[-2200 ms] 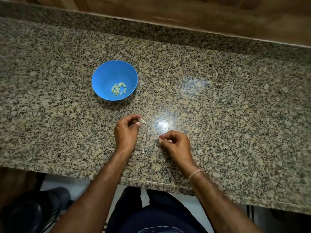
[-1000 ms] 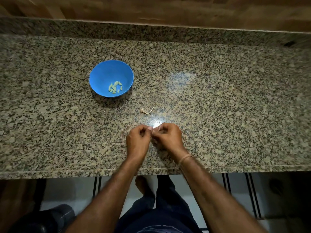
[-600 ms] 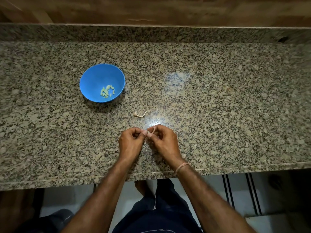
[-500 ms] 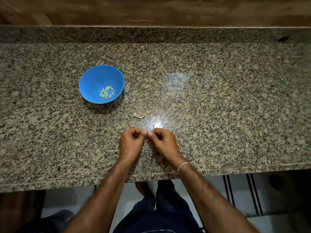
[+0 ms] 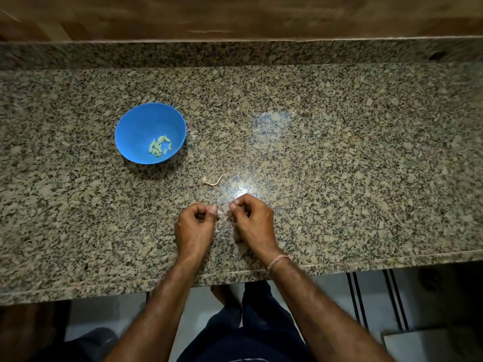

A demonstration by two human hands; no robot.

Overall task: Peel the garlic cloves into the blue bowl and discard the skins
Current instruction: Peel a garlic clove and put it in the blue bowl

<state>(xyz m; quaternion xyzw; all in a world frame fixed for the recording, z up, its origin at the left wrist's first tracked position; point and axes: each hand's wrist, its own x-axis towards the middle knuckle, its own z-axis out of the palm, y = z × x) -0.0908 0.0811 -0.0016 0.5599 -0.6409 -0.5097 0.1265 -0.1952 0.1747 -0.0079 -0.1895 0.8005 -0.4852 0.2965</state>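
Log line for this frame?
peeling; left hand, right hand: pinch garlic clove; blue bowl: peeled cloves inside; skin scrap: on counter

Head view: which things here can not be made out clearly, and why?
All in the head view:
1. Pale bit pinched between left hand and right hand: tiny, their grip covers it; clove or skin, cannot tell.
2. Peeled cloves in blue bowl: too small and overlapping to count.
3. Countertop: both ends cut by the frame edges.

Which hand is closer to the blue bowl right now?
Left. The left hand is right of the blue bowl, toward the counter's front edge; the right hand sits farther right, both pinching a garlic clove between them.
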